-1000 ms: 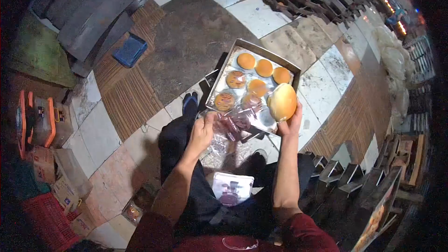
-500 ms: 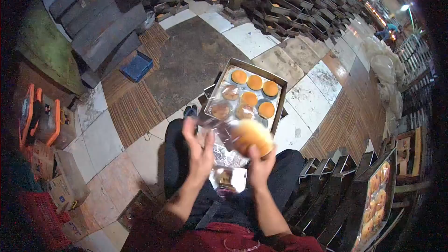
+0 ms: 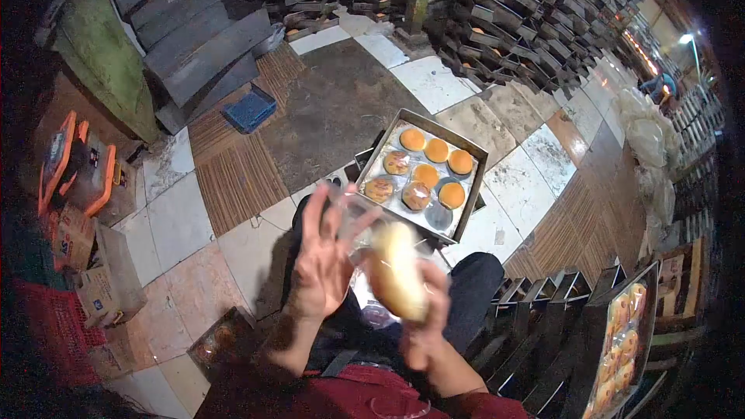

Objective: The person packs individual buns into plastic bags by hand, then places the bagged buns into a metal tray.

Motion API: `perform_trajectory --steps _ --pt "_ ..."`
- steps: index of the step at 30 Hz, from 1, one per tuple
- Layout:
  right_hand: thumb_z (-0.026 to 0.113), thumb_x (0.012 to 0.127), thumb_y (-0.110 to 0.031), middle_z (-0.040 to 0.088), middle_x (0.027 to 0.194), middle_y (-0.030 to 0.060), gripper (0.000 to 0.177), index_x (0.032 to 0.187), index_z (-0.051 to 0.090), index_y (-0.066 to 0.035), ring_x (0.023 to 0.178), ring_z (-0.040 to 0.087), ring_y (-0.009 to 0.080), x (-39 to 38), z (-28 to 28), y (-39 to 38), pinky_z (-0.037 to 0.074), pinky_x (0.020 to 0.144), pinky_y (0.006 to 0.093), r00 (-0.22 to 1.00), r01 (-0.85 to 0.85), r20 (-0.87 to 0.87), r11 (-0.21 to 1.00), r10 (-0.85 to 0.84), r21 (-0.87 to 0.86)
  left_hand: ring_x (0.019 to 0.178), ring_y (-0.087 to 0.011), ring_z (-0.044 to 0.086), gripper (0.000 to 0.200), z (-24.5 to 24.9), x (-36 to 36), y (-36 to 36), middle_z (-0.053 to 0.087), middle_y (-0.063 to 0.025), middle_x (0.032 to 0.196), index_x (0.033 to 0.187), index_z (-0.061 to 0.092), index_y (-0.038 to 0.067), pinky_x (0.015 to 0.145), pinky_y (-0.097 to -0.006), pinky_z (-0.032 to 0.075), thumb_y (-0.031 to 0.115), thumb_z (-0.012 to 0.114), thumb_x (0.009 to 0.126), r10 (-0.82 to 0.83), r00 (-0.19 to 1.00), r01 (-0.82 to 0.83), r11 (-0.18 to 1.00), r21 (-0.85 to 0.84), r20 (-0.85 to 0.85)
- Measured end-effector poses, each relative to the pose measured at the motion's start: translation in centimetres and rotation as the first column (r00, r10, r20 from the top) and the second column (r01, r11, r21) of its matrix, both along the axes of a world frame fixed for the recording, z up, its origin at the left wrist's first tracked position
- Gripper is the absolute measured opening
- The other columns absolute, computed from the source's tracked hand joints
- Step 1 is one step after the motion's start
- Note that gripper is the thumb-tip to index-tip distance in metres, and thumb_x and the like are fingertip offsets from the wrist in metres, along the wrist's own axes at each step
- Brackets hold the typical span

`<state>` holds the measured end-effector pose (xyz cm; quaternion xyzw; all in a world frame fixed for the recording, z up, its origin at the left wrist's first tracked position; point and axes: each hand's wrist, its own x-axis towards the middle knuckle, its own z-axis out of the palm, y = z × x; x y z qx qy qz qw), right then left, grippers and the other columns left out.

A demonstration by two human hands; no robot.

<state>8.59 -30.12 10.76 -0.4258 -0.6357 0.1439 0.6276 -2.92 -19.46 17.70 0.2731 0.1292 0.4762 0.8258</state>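
My right hand (image 3: 431, 322) is closed around a round golden bun (image 3: 397, 268), which is tilted on its side and blurred by motion. Just left of it, my left hand (image 3: 320, 268) is raised with its fingers spread. Clear plastic film (image 3: 355, 225) shows between the left fingertips and the bun. Beyond both hands, a square metal tray (image 3: 473, 202) lies near my knees. In it are several plain buns (image 3: 437, 150) and a few in printed clear wrappers (image 3: 379, 189). One round dark mould (image 3: 439, 216) in the near right corner holds no bun.
At my right stands a rack of dark trays (image 3: 535, 326), with a tray of wrapped buns (image 3: 621, 341) upright against it. A blue basket (image 3: 249, 109) sits on the floor ahead left. Cardboard boxes (image 3: 75, 240) and a red crate (image 3: 58, 318) are at left. Stacked trays line the back.
The bun has come lower and closer to my body, turned on its side. My left hand's fingers have spread wider. The view has shifted slightly, so the tray appears lower and further right.
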Motion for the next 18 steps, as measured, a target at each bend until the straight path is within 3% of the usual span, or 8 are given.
perform_trajectory --steps 2,4,5,6,11,14,16,18 --pt "0.053 0.063 -0.076 0.028 0.134 0.0262 0.105 0.133 0.028 -0.001 0.126 0.028 0.0368 -1.6 1.9 2.1 0.020 0.102 0.0497 0.986 -0.098 0.123 0.991 0.109 -0.090 0.123 -0.0303 0.036 0.115 -0.9 0.9 0.4 0.024 -0.0124 0.140 0.140 0.009 0.012 0.096 -0.0412 0.037 0.053 0.076 0.056 -0.043 0.995 0.064 0.969 0.237 -0.093" --pt "0.056 0.062 -0.074 0.026 0.136 0.0269 0.108 0.134 0.025 0.000 0.127 0.026 0.0366 -2.0 1.3 2.0 0.017 0.103 0.0497 0.961 -0.164 -0.238 0.984 0.144 -0.068 0.120 -0.0239 0.039 0.113 -3.9 1.2 -0.3 0.033 -0.0107 0.135 0.139 0.014 0.008 0.096 -0.0370 0.037 0.054 0.076 0.056 -0.379 0.925 0.378 0.925 0.024 0.014" --pt "0.058 0.061 -0.072 0.024 0.137 0.0271 0.110 0.135 0.022 0.001 0.128 0.025 0.0374 -1.5 2.6 2.3 0.014 0.105 0.0484 0.918 -0.211 -0.364 0.971 0.157 -0.114 0.120 -0.0232 0.040 0.114 -4.9 1.3 -1.1 0.033 -0.0106 0.135 0.139 0.015 0.007 0.096 -0.0374 0.037 0.054 0.076 0.055 -0.290 0.957 0.289 0.955 0.060 0.007" --pt "0.059 0.062 -0.071 0.024 0.137 0.0273 0.109 0.134 0.022 0.002 0.128 0.025 0.0377 -0.2 2.9 3.6 0.017 0.104 0.0462 0.957 -0.231 -0.180 0.973 0.229 0.011 0.119 -0.0225 0.041 0.114 -5.7 1.4 -1.5 0.034 -0.0105 0.135 0.138 0.016 0.007 0.096 -0.0378 0.038 0.053 0.076 0.054 -0.203 0.979 0.202 0.975 0.095 0.002" --pt "0.066 0.068 -0.045 0.031 0.133 0.0261 0.081 0.126 0.038 0.003 0.123 0.031 0.0409 -1.9 7.3 4.0 0.029 0.100 0.0461 0.834 0.085 0.526 0.903 0.166 -0.420 0.112 -0.0331 0.048 0.069 -4.0 1.6 2.1 0.046 -0.0103 0.122 0.136 0.024 0.016 0.090 -0.0442 0.044 0.050 0.051 0.083 0.190 0.970 -0.194 0.981 -0.011 -0.152" --pt "0.066 0.066 -0.027 0.047 0.118 0.0195 0.060 0.116 0.049 0.000 0.111 0.044 0.0352 -1.0 6.7 4.0 0.037 0.092 0.0427 0.665 0.210 0.745 0.946 0.048 -0.248 0.105 -0.0261 0.054 0.072 -6.3 -0.3 5.0 0.055 -0.0161 0.114 0.119 0.045 0.002 0.091 -0.0395 0.044 0.063 0.039 0.082 -0.201 0.980 0.163 0.835 -0.526 -0.015" --pt "0.057 0.062 -0.010 0.050 0.085 0.0085 0.025 0.086 0.056 -0.006 0.079 0.048 0.0270 -0.5 4.0 4.9 0.038 0.064 0.0390 0.683 0.411 0.699 0.902 -0.209 -0.132 0.102 -0.0273 0.054 0.077 -6.8 0.7 4.6 0.053 -0.0154 0.115 0.117 0.046 0.000 0.091 -0.0409 0.042 0.066 0.043 0.079 -0.210 0.975 0.207 0.726 -0.656 0.075" --pt "0.061 0.062 -0.008 0.049 0.082 0.0125 0.017 0.078 0.053 -0.006 0.072 0.046 0.0289 -0.3 1.6 6.6 0.036 0.063 0.0405 0.730 0.424 0.658 0.878 -0.186 -0.222 0.102 -0.0267 0.054 0.073 -10.0 2.4 4.4 0.054 -0.0147 0.114 0.117 0.046 0.002 0.092 -0.0403 0.042 0.064 0.045 0.080 -0.180 0.983 0.115 0.696 -0.709 -0.017"
